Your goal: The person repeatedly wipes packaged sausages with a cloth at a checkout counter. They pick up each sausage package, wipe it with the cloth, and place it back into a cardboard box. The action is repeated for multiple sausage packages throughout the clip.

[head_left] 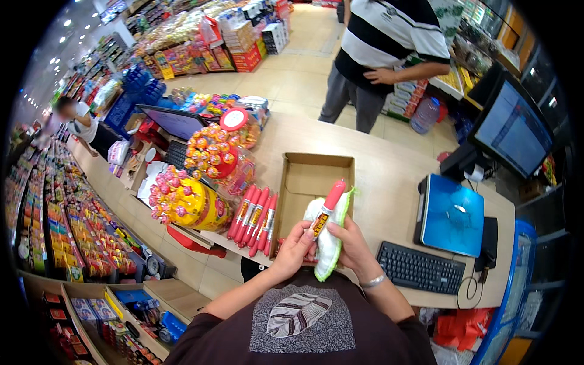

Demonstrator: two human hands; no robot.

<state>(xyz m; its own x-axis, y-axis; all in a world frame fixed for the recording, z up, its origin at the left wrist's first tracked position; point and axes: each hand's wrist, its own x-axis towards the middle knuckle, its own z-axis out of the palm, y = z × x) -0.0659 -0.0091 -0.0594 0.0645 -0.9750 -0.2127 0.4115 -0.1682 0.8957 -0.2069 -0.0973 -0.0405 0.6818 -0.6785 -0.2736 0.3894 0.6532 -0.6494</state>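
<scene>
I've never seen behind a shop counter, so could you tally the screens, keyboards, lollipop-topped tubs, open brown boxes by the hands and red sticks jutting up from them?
Screens: 2
Keyboards: 2
Lollipop-topped tubs: 2
Open brown box: 1
Red stick jutting up: 1
Total: 8

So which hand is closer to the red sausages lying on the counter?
Left. The left hand is just right of the red sausages on the counter, holding another sausage; the right hand is farther right, holding a white, green-edged item.
</scene>
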